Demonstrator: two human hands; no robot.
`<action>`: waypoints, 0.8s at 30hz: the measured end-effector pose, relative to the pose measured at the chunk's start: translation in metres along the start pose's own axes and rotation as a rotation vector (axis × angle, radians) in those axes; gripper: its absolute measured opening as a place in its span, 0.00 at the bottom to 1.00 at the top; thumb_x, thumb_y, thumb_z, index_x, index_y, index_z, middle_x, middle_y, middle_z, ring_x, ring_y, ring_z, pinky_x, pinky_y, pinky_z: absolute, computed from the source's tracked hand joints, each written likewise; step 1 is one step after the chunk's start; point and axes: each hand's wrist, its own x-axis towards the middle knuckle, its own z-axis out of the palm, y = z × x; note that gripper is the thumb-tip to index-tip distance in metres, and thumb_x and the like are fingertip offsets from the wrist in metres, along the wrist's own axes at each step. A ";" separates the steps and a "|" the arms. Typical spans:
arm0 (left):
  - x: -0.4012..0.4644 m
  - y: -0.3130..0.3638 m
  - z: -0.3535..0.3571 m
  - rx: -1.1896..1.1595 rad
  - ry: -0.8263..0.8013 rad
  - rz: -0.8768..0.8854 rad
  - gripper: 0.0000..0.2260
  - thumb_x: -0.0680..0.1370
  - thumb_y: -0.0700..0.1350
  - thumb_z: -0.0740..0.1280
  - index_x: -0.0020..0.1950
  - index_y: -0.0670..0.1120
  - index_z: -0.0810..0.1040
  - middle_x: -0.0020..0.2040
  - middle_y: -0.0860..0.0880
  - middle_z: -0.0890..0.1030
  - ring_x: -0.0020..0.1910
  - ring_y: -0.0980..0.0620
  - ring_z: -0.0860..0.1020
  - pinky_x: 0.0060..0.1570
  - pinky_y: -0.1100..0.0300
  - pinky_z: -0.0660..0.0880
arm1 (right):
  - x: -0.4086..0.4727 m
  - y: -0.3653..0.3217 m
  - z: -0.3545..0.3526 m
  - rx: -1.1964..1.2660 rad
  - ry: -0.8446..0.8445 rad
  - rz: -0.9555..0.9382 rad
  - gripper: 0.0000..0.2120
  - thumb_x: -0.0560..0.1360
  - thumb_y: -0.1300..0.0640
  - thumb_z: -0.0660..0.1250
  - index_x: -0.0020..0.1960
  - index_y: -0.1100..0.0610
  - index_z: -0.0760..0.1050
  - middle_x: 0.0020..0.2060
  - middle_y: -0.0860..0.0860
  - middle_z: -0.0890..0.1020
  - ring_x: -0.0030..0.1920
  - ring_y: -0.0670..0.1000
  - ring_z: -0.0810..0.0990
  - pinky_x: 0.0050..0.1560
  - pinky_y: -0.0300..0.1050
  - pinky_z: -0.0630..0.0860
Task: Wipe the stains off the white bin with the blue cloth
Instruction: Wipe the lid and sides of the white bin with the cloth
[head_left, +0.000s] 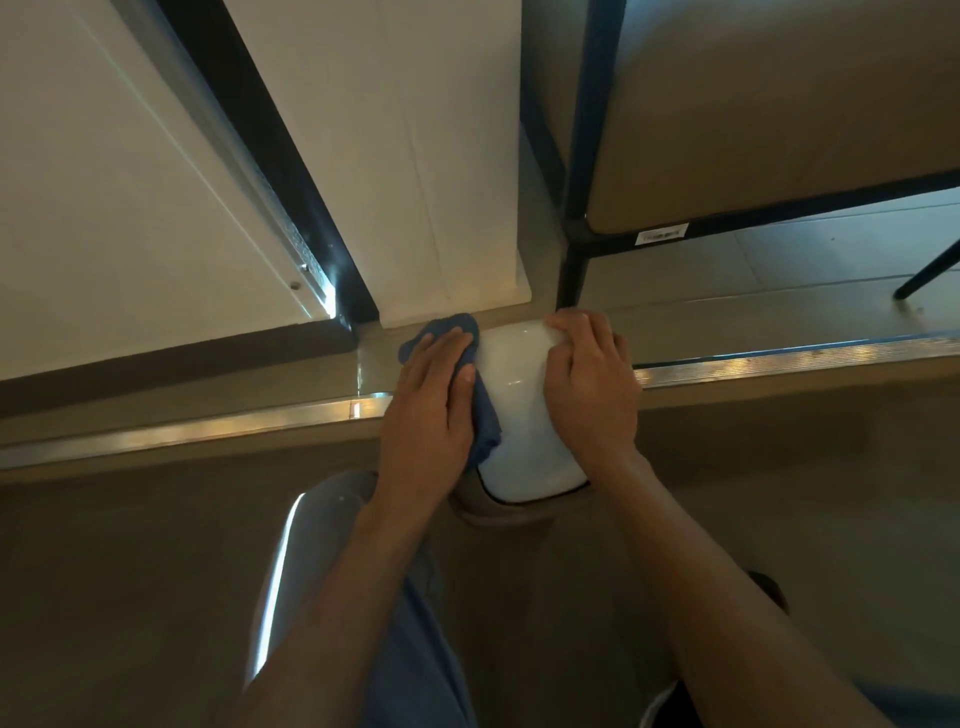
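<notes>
The white bin (519, 410) lies on its side on the floor between my two hands, its glossy wall facing up. My left hand (431, 410) presses the blue cloth (485, 421) flat against the bin's left side, fingers straight; the cloth sticks out beyond my fingertips and under my palm. My right hand (589, 384) holds the bin's right side, with the fingers curled over its far edge. No stains show on the visible part of the bin.
A white cabinet panel (415, 182) stands just beyond the bin. A black-framed table leg (571, 270) is at the right. A metal floor strip (208, 431) crosses under the bin. My knees and a shoe show below.
</notes>
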 end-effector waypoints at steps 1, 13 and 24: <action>0.005 0.003 -0.002 0.006 0.023 0.010 0.17 0.85 0.45 0.60 0.74 0.43 0.73 0.74 0.45 0.73 0.75 0.47 0.68 0.73 0.47 0.67 | 0.000 0.000 -0.001 0.045 -0.009 0.013 0.14 0.81 0.54 0.55 0.63 0.51 0.72 0.63 0.48 0.75 0.60 0.51 0.73 0.50 0.45 0.72; 0.031 0.059 0.018 -0.020 -0.215 0.344 0.21 0.85 0.50 0.61 0.78 0.52 0.65 0.79 0.53 0.64 0.77 0.55 0.64 0.72 0.59 0.66 | 0.003 0.012 -0.050 0.545 -0.003 0.315 0.14 0.85 0.59 0.55 0.65 0.53 0.75 0.55 0.48 0.78 0.49 0.37 0.77 0.50 0.35 0.74; 0.016 0.015 0.023 -0.110 0.071 -0.149 0.19 0.87 0.54 0.50 0.69 0.49 0.74 0.64 0.51 0.77 0.62 0.51 0.74 0.64 0.47 0.73 | -0.017 -0.042 0.006 -0.268 -0.090 -0.065 0.21 0.84 0.45 0.51 0.74 0.49 0.67 0.73 0.49 0.70 0.79 0.55 0.59 0.76 0.64 0.56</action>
